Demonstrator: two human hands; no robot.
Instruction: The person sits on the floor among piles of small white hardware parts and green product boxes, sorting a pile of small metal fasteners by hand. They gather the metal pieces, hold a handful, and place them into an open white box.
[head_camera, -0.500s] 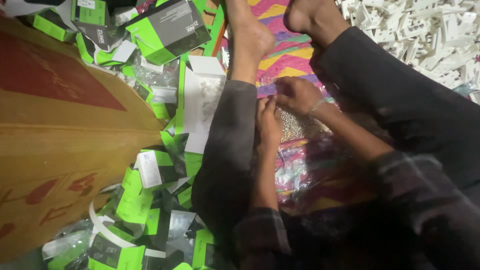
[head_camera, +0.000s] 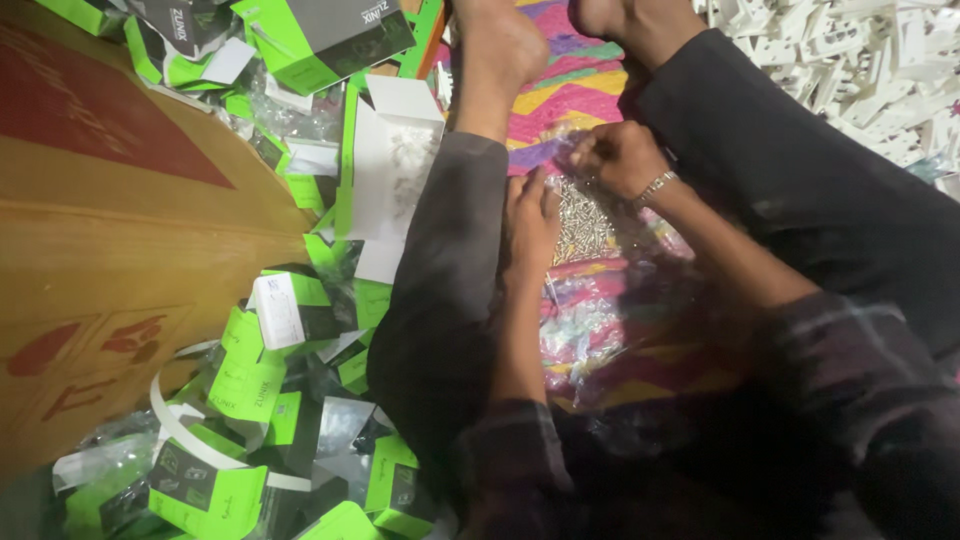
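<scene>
I sit on a colourful zigzag mat (head_camera: 575, 95) with my legs in dark trousers stretched out. Between them lies a clear plastic bag of small silvery screws (head_camera: 580, 225). My left hand (head_camera: 530, 220) rests at the left edge of that bag, fingers curled down onto the plastic. My right hand (head_camera: 615, 160), with a metal bracelet on the wrist, pinches the bag's upper edge. More crumpled clear plastic (head_camera: 585, 335) lies nearer to me.
A large brown cardboard carton (head_camera: 110, 230) fills the left. Several green-and-grey small boxes (head_camera: 250, 380) and an open white box (head_camera: 395, 160) are strewn beside my left leg. A heap of white plastic parts (head_camera: 860, 60) lies at the top right.
Both hands have stayed at the bag of screws; the right hand's fingers have shifted slightly on the plastic.
</scene>
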